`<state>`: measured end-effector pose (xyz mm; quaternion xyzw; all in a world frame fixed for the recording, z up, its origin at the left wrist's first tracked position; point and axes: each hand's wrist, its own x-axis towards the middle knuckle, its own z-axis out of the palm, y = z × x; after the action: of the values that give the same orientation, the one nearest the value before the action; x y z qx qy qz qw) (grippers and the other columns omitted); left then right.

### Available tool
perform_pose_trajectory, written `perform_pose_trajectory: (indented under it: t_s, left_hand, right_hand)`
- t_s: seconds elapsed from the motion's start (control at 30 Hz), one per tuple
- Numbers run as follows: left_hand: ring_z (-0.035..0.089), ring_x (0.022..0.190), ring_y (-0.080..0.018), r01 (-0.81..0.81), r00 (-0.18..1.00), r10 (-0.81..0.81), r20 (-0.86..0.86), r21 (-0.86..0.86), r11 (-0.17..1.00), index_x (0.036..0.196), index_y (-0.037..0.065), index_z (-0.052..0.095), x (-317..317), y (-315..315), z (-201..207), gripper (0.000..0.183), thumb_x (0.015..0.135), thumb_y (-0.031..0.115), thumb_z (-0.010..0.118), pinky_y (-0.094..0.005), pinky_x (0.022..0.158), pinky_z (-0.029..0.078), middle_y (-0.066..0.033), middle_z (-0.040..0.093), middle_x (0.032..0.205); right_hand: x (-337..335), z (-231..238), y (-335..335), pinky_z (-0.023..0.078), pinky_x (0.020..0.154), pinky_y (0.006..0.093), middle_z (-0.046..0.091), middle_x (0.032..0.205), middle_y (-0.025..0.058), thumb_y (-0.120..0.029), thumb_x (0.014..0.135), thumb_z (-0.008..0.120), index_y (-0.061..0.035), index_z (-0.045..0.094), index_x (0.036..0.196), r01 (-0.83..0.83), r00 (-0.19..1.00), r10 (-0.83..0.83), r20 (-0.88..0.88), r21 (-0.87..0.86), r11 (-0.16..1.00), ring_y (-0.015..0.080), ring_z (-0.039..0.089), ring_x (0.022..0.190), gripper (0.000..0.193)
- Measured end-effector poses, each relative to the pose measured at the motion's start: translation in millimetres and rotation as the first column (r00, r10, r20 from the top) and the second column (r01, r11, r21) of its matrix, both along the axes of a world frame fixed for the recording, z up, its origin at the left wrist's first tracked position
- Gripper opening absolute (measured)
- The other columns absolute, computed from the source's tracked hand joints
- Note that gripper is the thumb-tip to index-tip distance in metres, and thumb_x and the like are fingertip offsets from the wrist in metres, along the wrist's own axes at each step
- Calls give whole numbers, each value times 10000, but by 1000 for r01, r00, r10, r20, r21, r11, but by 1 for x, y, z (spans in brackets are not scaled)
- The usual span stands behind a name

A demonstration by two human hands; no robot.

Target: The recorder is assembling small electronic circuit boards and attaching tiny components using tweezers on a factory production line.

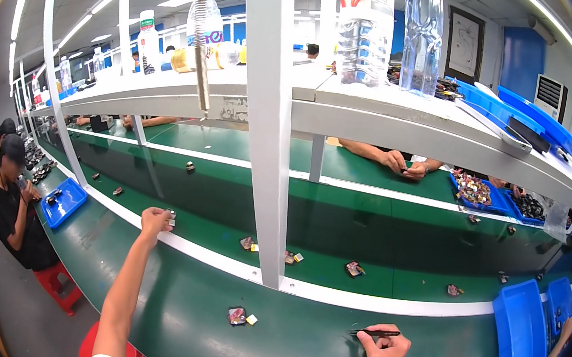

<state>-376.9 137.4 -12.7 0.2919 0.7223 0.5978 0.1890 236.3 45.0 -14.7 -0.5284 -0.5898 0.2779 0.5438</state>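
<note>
My left hand (154, 225) reaches over the white rail to the green conveyor belt, its fingers closed on a small electronic part (172, 219) with a pale block. In my right hand (384, 353), low on the right over the green bench, is a pair of black tweezers (380, 332). Their tips point left, and nothing shows between them. Between my two hands lies a small assembly (236, 316) of reddish wires in a dark frame. A yellow-and-white block (252, 320) touches its right side.
Similar assemblies (355, 268) lie scattered along the belt. A white post (265, 119) rises between my hands, under a shelf (392, 126) with bottles. Blue trays stand right (518, 342) and left (64, 203). Co-workers' hands (402, 165) work across the belt; a person sits at left.
</note>
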Motion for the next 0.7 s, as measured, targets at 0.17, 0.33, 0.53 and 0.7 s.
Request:
perform_pose_trajectory:
  t_s: [0.17, 0.33, 0.53, 0.7]
  left_hand:
    - [725, 817, -190, 709, 685, -724, 82, -304, 637, 1119, -35, 695, 104, -42, 60, 360, 940, 278, 714, -312, 592, 592, -106, 729, 961]
    - [730, 755, -175, 432, 767, -540, -347, -343, 834, 1062, -62, 714, 92, -37, 42, 326, 948, 242, 690, -297, 536, 584, -118, 734, 889]
    - [714, 695, -157, 499, 784, -561, -265, -269, 824, 1044, -55, 711, 126, -3, 21, 241, 934, 158, 687, -279, 484, 556, -111, 737, 882]
    - [690, 671, -148, 465, 812, -526, -253, -264, 845, 1036, -30, 716, 158, 29, 9, 201, 926, 136, 687, -283, 484, 559, -88, 714, 823]
  right_hand:
    - [8, -15, 3, 291, 452, 196, 693, 751, 34, 12, 698, 839, 48, 709, 760, 2, 996, -18, 93, 175, 985, 12, 437, 462, 148]
    - [5, -3, 0, 292, 447, 204, 708, 776, 42, 6, 686, 841, 50, 708, 746, -4, 999, 3, 39, 46, 999, 17, 433, 447, 152]
    - [8, -2, -1, 282, 445, 204, 706, 774, 41, 14, 697, 833, 49, 708, 762, 7, 994, -16, 107, 77, 997, 13, 425, 443, 145]
    - [7, -3, -2, 284, 446, 208, 704, 765, 37, 14, 701, 832, 44, 711, 774, 41, 997, -44, 56, 62, 997, 14, 428, 443, 145]
